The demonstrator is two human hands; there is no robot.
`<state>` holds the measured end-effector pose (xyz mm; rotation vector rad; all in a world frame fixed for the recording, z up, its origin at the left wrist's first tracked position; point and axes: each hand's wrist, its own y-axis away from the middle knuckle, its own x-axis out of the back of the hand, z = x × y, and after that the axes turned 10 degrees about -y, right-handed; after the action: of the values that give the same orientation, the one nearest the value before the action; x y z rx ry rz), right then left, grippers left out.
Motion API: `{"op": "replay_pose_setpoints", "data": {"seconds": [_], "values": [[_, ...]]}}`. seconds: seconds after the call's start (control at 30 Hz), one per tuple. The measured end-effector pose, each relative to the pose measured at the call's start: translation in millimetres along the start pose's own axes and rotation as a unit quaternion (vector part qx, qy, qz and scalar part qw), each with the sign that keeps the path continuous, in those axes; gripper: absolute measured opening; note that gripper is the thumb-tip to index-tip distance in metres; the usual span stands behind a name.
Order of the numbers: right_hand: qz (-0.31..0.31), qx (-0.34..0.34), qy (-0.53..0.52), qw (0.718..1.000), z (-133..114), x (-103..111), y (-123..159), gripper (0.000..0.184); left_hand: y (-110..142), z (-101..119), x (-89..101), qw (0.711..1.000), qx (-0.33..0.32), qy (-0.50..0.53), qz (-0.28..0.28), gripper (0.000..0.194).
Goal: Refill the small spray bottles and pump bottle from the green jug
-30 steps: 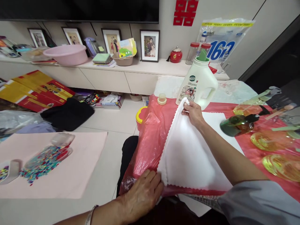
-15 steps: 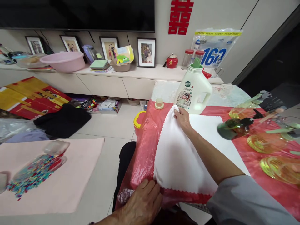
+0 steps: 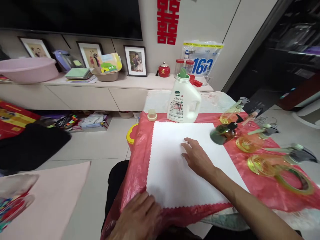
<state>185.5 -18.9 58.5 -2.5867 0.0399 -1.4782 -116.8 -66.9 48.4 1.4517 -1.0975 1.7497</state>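
Observation:
A white cloth (image 3: 172, 173) with a scalloped edge lies flat on the red plastic sheet covering the table. Above its middle is my right hand (image 3: 197, 156), fingers spread and holding nothing; whether it touches the cloth I cannot tell. My left hand (image 3: 140, 216) is at the cloth's near left corner, blurred, its fingers bent and their tips hidden. Just beyond the cloth stands a white detergent jug (image 3: 183, 100) with a green spout. To its left sits a translucent cap (image 3: 152, 114). A dark green pump bottle (image 3: 222, 133) leans in at the cloth's right edge.
Spray bottles with yellow liquid (image 3: 250, 143) and a roll of tape (image 3: 296, 181) are on the right. Behind is a low cabinet (image 3: 85, 95) with framed photos, a pink basin (image 3: 28, 70) and a red pot (image 3: 164, 70). A pink mat (image 3: 60, 190) is at lower left.
My right hand has let go of the cloth's raised far edge and moved back over its middle. The cloth, folded up before, now lies flat. The view has turned right.

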Motion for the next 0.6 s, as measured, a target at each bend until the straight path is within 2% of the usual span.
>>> {"op": "replay_pose_setpoints", "data": {"seconds": [0.07, 0.13, 0.23, 0.3, 0.43, 0.5, 0.6], "values": [[0.008, -0.031, 0.043, 0.999, 8, 9, 19, 0.031, -26, -11, 4.9, 1.000, 0.024, 0.000, -0.002, 0.014], [0.021, -0.062, 0.072, 0.995, 16, 14, 35, 0.029, -55, -25, -0.9, 0.999, 0.045, 0.011, -0.002, 0.014], [0.039, -0.095, 0.086, 0.991, 29, 13, 59, 0.029, -92, -47, -26.9, 0.995, 0.094, 0.012, 0.002, 0.036], [0.049, -0.105, 0.075, 0.990, 38, 10, 75, 0.032, -108, -60, -46.6, 0.991, 0.132, -0.010, -0.008, 0.053], [0.087, -0.117, 0.013, 0.989, 67, 20, 92, 0.039, -120, -72, -68.0, 0.980, 0.175, -0.047, -0.086, 0.068], [0.139, -0.148, -0.015, 0.979, 86, 35, 92, 0.049, -120, -73, -69.6, 0.977, 0.177, -0.057, -0.103, 0.071], [0.235, -0.221, -0.037, 0.946, 111, 56, 85, 0.074, -118, -72, -68.5, 0.977, 0.175, -0.065, -0.105, 0.072]]}}
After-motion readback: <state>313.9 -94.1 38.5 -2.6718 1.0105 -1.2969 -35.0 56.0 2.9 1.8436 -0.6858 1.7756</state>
